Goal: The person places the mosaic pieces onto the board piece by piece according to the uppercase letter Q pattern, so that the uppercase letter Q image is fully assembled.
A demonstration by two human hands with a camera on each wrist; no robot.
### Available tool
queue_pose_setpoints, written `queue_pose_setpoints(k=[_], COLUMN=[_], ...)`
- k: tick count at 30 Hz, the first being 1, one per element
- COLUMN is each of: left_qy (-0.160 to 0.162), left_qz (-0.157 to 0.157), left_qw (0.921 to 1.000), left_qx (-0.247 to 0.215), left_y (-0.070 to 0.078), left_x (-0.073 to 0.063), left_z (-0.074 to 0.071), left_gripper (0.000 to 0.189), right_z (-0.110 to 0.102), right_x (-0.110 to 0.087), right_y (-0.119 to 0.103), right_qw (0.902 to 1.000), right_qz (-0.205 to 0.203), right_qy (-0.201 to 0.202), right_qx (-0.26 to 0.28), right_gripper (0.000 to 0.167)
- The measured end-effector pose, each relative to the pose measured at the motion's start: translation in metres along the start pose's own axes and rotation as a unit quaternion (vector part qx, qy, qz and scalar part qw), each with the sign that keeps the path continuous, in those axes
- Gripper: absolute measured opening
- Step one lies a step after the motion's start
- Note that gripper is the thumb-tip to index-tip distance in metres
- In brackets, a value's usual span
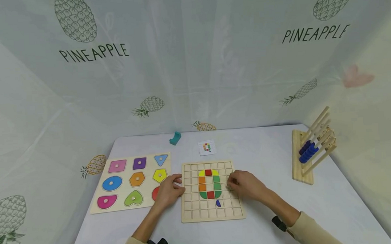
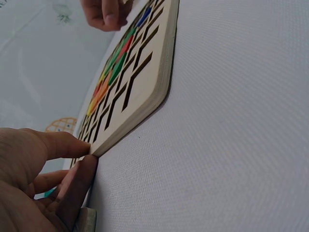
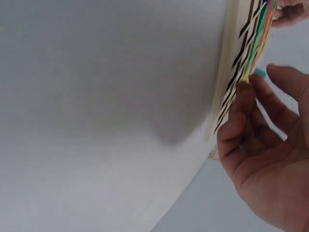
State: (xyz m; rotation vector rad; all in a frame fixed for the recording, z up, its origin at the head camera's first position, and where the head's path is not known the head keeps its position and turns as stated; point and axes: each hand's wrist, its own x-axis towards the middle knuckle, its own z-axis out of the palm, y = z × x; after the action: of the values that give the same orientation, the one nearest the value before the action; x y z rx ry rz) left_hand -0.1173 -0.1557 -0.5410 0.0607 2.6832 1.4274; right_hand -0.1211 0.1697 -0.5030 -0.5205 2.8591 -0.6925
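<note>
A wooden grid board (image 1: 193, 211) lies in the middle of the table. Colored pieces in its cells form a ring: yellow at the top corners, red (image 1: 210, 195) at top and bottom, orange at left, green at right and the lower corners. Below the ring's lower right is a blue curved piece (image 1: 218, 203). My left hand (image 1: 168, 191) pinches the board's left edge between thumb and fingers (image 2: 67, 145). Over the board's right side hovers my right hand (image 1: 247, 184), fingers (image 3: 241, 130) loosely curled with nothing visible in them.
Behind the board lies a small card (image 1: 207, 147) printed with a similar colored ring. A teal block (image 1: 175, 138) sits near the back edge. At left is a shape puzzle board (image 1: 147, 197) with knobbed pieces; at right, a wooden peg stand (image 1: 297, 161) with dark blue rings.
</note>
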Motion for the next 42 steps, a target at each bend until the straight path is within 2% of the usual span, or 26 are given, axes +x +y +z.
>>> queue_pose_setpoints(k=[4,10,16,22,27,34,36,38,40,42], left_qy=[0.0,0.003,0.011,0.011,0.005,0.0,-0.003,-0.006,-0.007,-0.002], left_qz=[-0.007,-0.011,-0.004,-0.015,-0.004,-0.033,-0.038,-0.035,-0.026,-0.011], left_qw=[1.0,0.9999,0.9998,0.9995,0.9999,0.9994,0.9992,0.9993,0.9994,0.9996], left_qx=[0.002,0.011,0.019,0.024,0.012,0.005,0.009,0.015,0.022,0.025], left_y=[0.0,0.0,0.004,0.006,0.006,0.004,0.004,0.003,0.002,0.002], left_x=[0.001,0.0,-0.003,-0.004,-0.002,0.006,0.007,0.007,0.006,0.006], left_z=[0.0,0.001,0.0,0.001,-0.002,-0.009,-0.01,-0.009,-0.009,-0.008], left_gripper=[0.053,0.053,0.052,0.052,0.05,0.047,0.048,0.048,0.047,0.045], right_z=[-0.001,0.0,0.0,-0.001,-0.006,-0.014,-0.012,-0.008,-0.002,0.006], right_x=[0.003,0.008,0.011,0.012,0.015,0.023,0.022,0.016,0.008,0.0], right_y=[0.012,0.022,0.021,0.021,0.024,0.034,0.031,0.022,0.009,-0.005], right_qw=[0.9976,0.9937,0.9928,0.9931,0.9932,0.9936,0.9947,0.9975,0.9989,0.9968], right_qz=[0.044,0.075,0.068,0.069,0.066,0.054,0.052,0.026,-0.014,-0.054], right_qy=[0.052,0.062,0.052,0.049,0.053,0.074,0.063,0.036,-0.004,-0.047], right_qx=[0.015,0.056,0.084,0.081,0.079,0.066,0.062,0.056,0.044,0.035], right_gripper=[0.007,0.01,0.015,0.016,0.017,0.022,0.019,0.012,0.008,0.011])
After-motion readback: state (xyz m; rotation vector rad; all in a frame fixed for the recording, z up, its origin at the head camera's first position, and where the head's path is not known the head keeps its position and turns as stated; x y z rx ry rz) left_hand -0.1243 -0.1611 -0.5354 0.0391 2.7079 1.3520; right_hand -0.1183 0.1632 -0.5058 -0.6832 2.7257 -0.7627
